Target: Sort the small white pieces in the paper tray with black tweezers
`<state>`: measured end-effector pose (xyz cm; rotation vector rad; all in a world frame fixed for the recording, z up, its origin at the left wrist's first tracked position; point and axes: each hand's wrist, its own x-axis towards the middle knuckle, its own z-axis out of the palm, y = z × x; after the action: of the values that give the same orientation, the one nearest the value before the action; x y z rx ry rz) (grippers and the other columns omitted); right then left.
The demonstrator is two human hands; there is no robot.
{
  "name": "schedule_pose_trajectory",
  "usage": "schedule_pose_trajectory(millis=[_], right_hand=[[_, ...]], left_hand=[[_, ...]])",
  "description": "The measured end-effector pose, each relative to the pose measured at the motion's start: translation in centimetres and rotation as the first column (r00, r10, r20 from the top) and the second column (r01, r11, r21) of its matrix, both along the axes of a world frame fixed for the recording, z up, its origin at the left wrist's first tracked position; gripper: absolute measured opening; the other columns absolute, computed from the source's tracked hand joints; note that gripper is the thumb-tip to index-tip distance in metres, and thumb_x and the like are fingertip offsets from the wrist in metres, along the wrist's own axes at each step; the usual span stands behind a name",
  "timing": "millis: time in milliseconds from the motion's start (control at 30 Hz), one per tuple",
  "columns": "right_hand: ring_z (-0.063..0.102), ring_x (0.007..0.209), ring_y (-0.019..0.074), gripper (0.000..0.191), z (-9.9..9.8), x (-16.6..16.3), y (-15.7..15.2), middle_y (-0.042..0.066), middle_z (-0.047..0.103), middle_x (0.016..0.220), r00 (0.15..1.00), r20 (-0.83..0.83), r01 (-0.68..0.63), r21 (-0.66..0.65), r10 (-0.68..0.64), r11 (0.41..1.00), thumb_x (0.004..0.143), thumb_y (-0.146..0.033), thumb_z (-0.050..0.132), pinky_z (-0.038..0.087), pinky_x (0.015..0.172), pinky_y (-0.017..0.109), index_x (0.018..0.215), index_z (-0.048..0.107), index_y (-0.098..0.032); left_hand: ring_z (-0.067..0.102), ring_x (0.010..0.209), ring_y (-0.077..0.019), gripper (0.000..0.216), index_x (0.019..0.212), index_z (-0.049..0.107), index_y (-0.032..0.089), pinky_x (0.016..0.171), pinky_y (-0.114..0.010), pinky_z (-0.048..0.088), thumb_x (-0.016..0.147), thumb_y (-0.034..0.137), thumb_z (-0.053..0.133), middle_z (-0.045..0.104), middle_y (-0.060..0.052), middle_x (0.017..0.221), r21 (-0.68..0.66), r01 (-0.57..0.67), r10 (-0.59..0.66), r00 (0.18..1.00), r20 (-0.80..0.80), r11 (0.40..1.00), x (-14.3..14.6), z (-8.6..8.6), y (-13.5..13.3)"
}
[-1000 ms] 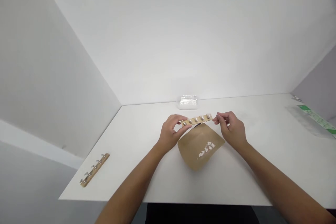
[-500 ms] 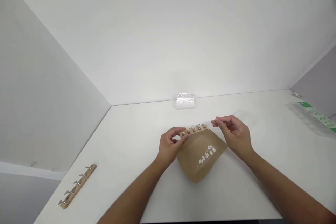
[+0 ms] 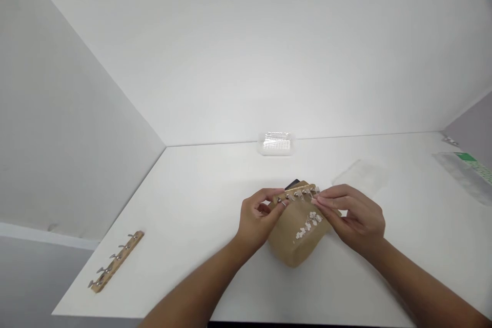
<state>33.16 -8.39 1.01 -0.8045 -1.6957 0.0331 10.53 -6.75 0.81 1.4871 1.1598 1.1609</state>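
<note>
A short wooden rack with several metal hooks (image 3: pixel 296 194) is held between my two hands just above a brown paper pouch (image 3: pixel 298 233) printed with small white flowers. My left hand (image 3: pixel 257 219) pinches the rack's left end. My right hand (image 3: pixel 355 218) pinches its right end with thumb and fingertips. The rack is level, hooks facing me, and sits at the pouch's top edge, where a dark opening shows. The pouch lies on the white table (image 3: pixel 215 200).
A second wooden hook rack (image 3: pixel 116 261) lies near the table's left front edge. A clear plastic box (image 3: pixel 277 143) stands at the back wall. A clear plastic bag (image 3: pixel 361 174) lies right of the pouch, and a green-striped bag (image 3: pixel 467 171) at far right.
Both hands have lowered the rack toward me, from above the pouch's far side down to its top edge. The hands have moved closer together.
</note>
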Motion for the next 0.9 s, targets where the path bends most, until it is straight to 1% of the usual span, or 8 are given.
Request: schedule_pose_trajectory(millis=[100, 267, 333, 500, 600, 733, 833, 900], right_hand=[[0.074, 0.078, 0.0195, 0.033, 0.4, -0.5, -0.3, 0.003, 0.077, 0.092, 0.999, 0.035, -0.021, 0.051, 0.02, 0.998, 0.08, -0.004, 0.078, 0.064, 0.061, 0.032, 0.102, 0.073, -0.028], [0.077, 0.086, 0.0196, 0.034, 0.5, -1.1, -0.7, 0.004, 0.079, 0.1, 0.988, 0.135, -0.08, 0.066, 0.07, 0.995, 0.079, -0.003, 0.077, 0.066, 0.07, 0.032, 0.103, 0.071, -0.026], [0.077, 0.087, 0.0199, 0.033, 0.4, -1.1, -0.8, 0.004, 0.079, 0.101, 0.989, 0.132, -0.073, 0.06, 0.064, 0.996, 0.08, -0.004, 0.076, 0.067, 0.07, 0.033, 0.103, 0.07, -0.027], [0.077, 0.089, 0.0218, 0.032, 0.4, -0.7, -0.8, 0.004, 0.079, 0.103, 0.998, 0.058, -0.033, 0.001, 0.033, 0.999, 0.082, -0.004, 0.073, 0.067, 0.07, 0.036, 0.103, 0.069, -0.028], [0.078, 0.088, 0.0222, 0.031, 0.3, -0.4, -0.7, 0.003, 0.079, 0.101, 0.999, 0.035, 0.005, -0.003, -0.005, 1.0, 0.082, -0.005, 0.073, 0.067, 0.069, 0.036, 0.101, 0.069, -0.028], [0.078, 0.087, 0.0222, 0.024, 0.0, 0.0, -0.5, 0.003, 0.079, 0.099, 0.999, 0.04, 0.024, -0.021, -0.023, 0.999, 0.084, -0.008, 0.072, 0.066, 0.067, 0.036, 0.097, 0.067, -0.028], [0.076, 0.085, 0.0209, 0.022, -0.5, 0.2, -0.3, 0.003, 0.078, 0.1, 0.997, 0.074, 0.028, -0.054, -0.024, 0.998, 0.085, -0.009, 0.072, 0.064, 0.062, 0.033, 0.095, 0.064, -0.028], [0.074, 0.081, 0.0183, 0.022, -0.7, 0.3, -0.1, 0.003, 0.077, 0.101, 0.994, 0.105, 0.001, -0.082, 0.007, 0.997, 0.086, -0.008, 0.071, 0.061, 0.057, 0.029, 0.094, 0.063, -0.027]], left_hand=[[0.068, 0.07, -0.0137, 0.021, 0.103, 0.081, 0.026, 0.058, -0.024, 0.057, 0.084, 0.034, 0.078, 0.08, -0.004, 0.1, 0.064, 0.001, 0.002, 0.999, -0.041, 0.998, 0.1, 0.0, -0.2], [0.066, 0.065, -0.0131, 0.021, 0.103, 0.081, 0.026, 0.056, -0.024, 0.056, 0.084, 0.033, 0.078, 0.08, -0.004, 0.095, 0.087, 0.001, 0.006, 0.997, -0.078, 0.996, 0.3, -0.4, -0.4], [0.068, 0.068, -0.014, 0.02, 0.103, 0.081, 0.026, 0.056, -0.024, 0.056, 0.084, 0.033, 0.078, 0.08, -0.004, 0.098, 0.092, -0.004, 0.011, 0.997, -0.082, 0.996, 0.3, -0.5, -0.4], [0.07, 0.075, -0.0163, 0.018, 0.101, 0.081, 0.027, 0.059, -0.026, 0.058, 0.084, 0.033, 0.078, 0.08, -0.004, 0.102, 0.093, -0.031, 0.037, 0.998, -0.06, 0.995, 0.2, -0.2, -0.3], [0.069, 0.073, -0.0149, 0.019, 0.101, 0.081, 0.027, 0.061, -0.025, 0.058, 0.084, 0.035, 0.078, 0.08, -0.003, 0.097, 0.097, -0.097, 0.101, 0.994, -0.037, 0.991, 0.0, -0.2, 0.1], [0.065, 0.069, -0.0122, 0.028, 0.105, 0.079, 0.025, 0.059, -0.024, 0.056, 0.084, 0.043, 0.078, 0.077, -0.003, 0.093, 0.091, -0.202, 0.205, 0.978, -0.026, 0.975, -0.7, -0.8, 1.3], [0.067, 0.074, -0.0127, 0.034, 0.109, 0.078, 0.023, 0.06, -0.023, 0.055, 0.084, 0.046, 0.078, 0.076, -0.004, 0.096, 0.086, -0.288, 0.291, 0.956, -0.03, 0.954, -1.4, -1.2, 2.5], [0.068, 0.081, -0.0143, 0.035, 0.109, 0.077, 0.023, 0.061, -0.023, 0.054, 0.084, 0.047, 0.078, 0.076, -0.004, 0.098, 0.088, -0.31, 0.314, 0.949, -0.037, 0.947, -1.8, -1.4, 3.1]])
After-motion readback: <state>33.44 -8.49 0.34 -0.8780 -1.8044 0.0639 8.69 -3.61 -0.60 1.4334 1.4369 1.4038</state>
